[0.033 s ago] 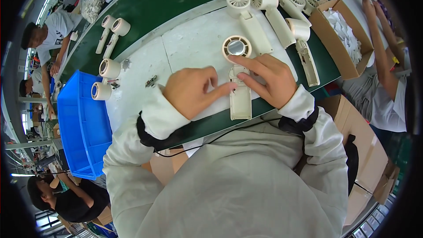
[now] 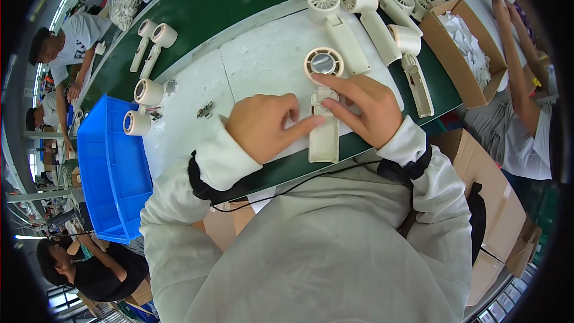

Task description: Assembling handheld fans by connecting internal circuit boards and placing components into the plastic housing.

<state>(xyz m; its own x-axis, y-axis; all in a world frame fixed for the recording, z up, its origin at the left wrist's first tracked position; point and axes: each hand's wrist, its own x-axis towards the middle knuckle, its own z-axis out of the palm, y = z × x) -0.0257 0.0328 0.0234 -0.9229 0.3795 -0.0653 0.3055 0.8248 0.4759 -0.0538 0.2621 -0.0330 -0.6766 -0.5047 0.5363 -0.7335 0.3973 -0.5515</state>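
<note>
In front of me lies a cream handheld fan (image 2: 323, 143), its round head pointing away and its handle's hollow side facing up. A round silvery disc (image 2: 323, 63) sits in the middle of the head. My right hand (image 2: 371, 107) is closed on the fan, with the index finger at the head's lower rim and the thumb on the neck. From the left, my left hand (image 2: 266, 125) has its thumb laid over the upper handle, its index finger bent and its other fingers mostly hidden. Both hands are at the white work surface's near edge.
A small circuit part (image 2: 205, 109) lies left of my hands. Two fan heads with bare parts (image 2: 137, 123) stand beside a blue bin (image 2: 113, 167). More cream fans (image 2: 347, 45) lie at the back right, near a cardboard box (image 2: 472, 54) of white pieces. Co-workers sit on both sides.
The fan has tilted slightly, its head a little to the right and its handle a little to the left. My left thumb has moved slightly right, further over the handle.
</note>
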